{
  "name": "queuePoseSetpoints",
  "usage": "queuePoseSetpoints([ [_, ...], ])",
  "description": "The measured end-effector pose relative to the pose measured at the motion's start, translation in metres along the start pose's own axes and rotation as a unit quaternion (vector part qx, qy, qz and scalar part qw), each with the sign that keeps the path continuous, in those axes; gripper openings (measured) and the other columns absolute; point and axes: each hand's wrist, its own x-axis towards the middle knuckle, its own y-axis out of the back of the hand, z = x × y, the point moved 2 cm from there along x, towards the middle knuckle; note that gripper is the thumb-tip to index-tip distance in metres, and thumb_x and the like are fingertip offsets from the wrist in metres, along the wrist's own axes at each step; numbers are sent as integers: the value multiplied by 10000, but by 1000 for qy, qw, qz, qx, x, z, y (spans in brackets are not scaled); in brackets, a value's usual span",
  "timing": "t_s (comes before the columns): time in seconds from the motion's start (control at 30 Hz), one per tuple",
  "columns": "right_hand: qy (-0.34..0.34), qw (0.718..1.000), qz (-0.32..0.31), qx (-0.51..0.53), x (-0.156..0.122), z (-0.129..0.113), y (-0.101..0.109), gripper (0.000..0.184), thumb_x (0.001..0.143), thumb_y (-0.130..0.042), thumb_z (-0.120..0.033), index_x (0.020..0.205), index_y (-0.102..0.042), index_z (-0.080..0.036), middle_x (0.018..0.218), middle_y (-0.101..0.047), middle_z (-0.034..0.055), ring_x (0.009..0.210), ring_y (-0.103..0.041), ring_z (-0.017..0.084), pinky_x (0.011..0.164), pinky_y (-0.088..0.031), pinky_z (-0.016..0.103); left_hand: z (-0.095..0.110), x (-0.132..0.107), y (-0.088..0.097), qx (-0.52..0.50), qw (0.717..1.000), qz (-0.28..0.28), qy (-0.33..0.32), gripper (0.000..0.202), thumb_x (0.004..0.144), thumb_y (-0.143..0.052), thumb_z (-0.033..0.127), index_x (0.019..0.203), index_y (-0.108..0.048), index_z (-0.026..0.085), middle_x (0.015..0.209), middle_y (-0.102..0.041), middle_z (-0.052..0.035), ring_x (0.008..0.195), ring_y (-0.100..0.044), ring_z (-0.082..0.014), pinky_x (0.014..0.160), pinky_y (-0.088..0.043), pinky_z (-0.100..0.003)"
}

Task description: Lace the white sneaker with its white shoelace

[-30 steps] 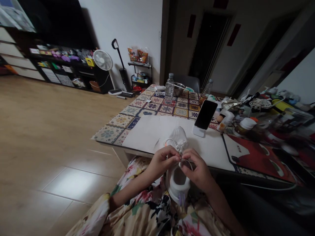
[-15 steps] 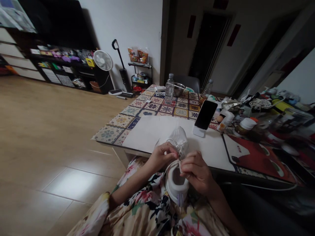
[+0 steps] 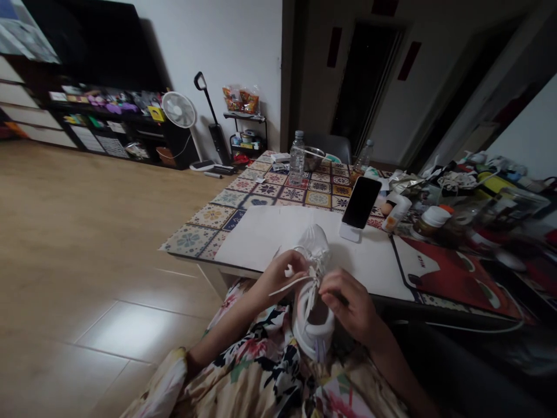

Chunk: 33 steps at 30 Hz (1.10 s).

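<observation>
A white shoe (image 3: 319, 335) rests with its heel over my lap and its toe (image 3: 313, 237) over the table edge. Its opening faces me, and a pale lilac tab marks the heel. My left hand (image 3: 284, 277) pinches the white shoelace (image 3: 289, 285) on the left side of the lacing, with a length of lace sticking out leftward past the fingers. On the other side, my right hand (image 3: 349, 301) has its fingers curled in, the tips closed on lace beside the tongue. Loops of lace bunch between both hands; the exact grip is partly hidden.
A white sheet (image 3: 256, 235) covers the near part of the patterned table (image 3: 191, 238). A phone (image 3: 362, 203) leans on a stand beyond the shoe. To the right lie a red tablet case (image 3: 456, 273) and clutter. A plastic bottle (image 3: 296, 159) stands farther back.
My hands have moved slightly apart from their close pinch over the shoe. A lace end now sticks out left of my left hand, and lace loops show between the hands.
</observation>
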Motion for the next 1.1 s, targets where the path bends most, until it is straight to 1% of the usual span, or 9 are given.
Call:
queuePoseSetpoints([
  [0.13,-38,993,-20,-112,1,-4,-4,304,882,-537,-101,1153,-601,-223,1042,-616,81,996,-574,235,896,-500,396,19,-12,6,-51,989,-137,9,302,865,-642,441,809,-628,144,797,-632,-32,752,-563,-146,700,-442,-242],
  [0.2,-40,989,-20,-138,2,-4,-7,310,870,-545,-86,1143,-613,-215,1033,-612,84,991,-575,243,894,-503,411,23,-14,6,-87,983,-164,15,328,840,-669,462,798,-631,139,775,-633,-30,747,-571,-146,710,-442,-244],
  [0.5,-12,981,-19,-191,5,-1,-9,166,879,-572,-88,964,-640,-213,1081,-661,73,1015,-581,242,915,-450,428,16,-12,1,-202,971,-118,54,312,802,-729,424,798,-627,129,769,-611,-17,730,-547,-122,705,-428,-242],
  [0.6,6,985,-11,-174,7,-3,-9,173,906,-537,-86,935,-641,-220,981,-701,50,931,-602,215,869,-448,407,11,-13,0,-222,966,-114,72,309,821,-711,418,825,-599,130,769,-594,-12,701,-533,-111,671,-421,-231],
  [0.77,17,1000,9,-6,5,-20,-2,157,981,-508,-242,876,-624,-231,823,-705,35,792,-648,174,732,-511,318,13,-13,0,-151,981,-121,12,266,819,-717,363,889,-585,143,875,-591,-39,804,-571,-145,747,-476,-264],
  [0.87,71,979,-93,165,-3,-37,4,283,1031,-397,-353,865,-608,-260,797,-723,13,762,-695,146,726,-548,275,20,-14,0,-37,992,-110,-43,254,809,-721,332,963,-625,155,975,-589,-69,846,-566,-162,791,-491,-287],
  [0.93,96,963,-139,212,-8,-41,9,286,1037,-371,-358,899,-609,-279,841,-743,6,769,-713,138,743,-562,267,23,-14,-2,16,993,-102,-63,224,825,-701,320,978,-653,164,996,-588,-79,865,-561,-171,796,-489,-285],
  [1.03,6,989,-69,129,-9,-25,14,119,987,-497,-345,996,-595,-278,988,-725,38,902,-700,178,801,-564,309,24,-13,-5,46,993,-84,-64,181,857,-661,321,948,-661,165,979,-579,-77,868,-557,-173,772,-488,-271],
  [1.1,-77,996,-20,36,-7,-8,14,126,943,-567,-302,1060,-574,-256,1048,-687,64,952,-667,201,826,-554,332,22,-13,-9,49,994,-79,-60,172,858,-652,322,916,-647,161,965,-567,-72,837,-546,-166,739,-484,-262],
])
